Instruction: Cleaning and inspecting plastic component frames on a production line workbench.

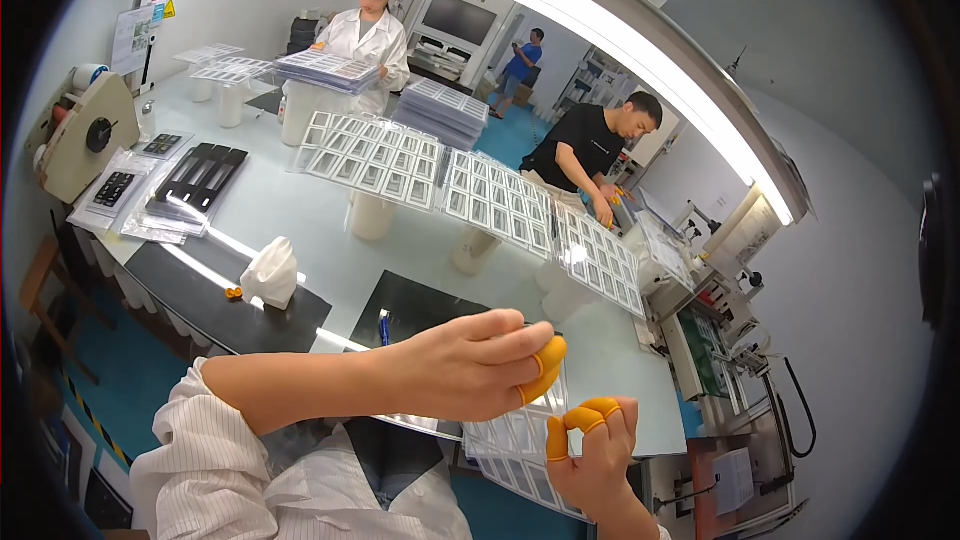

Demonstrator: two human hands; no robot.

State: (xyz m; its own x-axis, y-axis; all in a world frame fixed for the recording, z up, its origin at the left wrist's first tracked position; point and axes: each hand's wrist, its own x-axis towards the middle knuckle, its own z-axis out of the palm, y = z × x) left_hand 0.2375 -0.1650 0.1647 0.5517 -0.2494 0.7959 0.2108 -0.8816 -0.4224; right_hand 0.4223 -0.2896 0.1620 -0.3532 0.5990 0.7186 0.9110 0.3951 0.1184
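Observation:
My left hand [470,365] reaches across from the lower left, fingers curled, an orange finger cot on one fingertip. It hovers over clear plastic trays [525,435] of small parts at the near table edge; whether it grips one I cannot tell. My right hand [595,450] rises from the bottom edge beside those trays, fingers bent, with orange finger cots on two fingers and nothing clearly in it. A black mat [400,310] lies just beyond my left hand.
Long clear trays [480,195] rest on white cups across the white table [300,210]. A white crumpled cloth [270,275] and black trays [200,175] lie left. A person in a white coat holds trays at the far end; a person in black works on the right.

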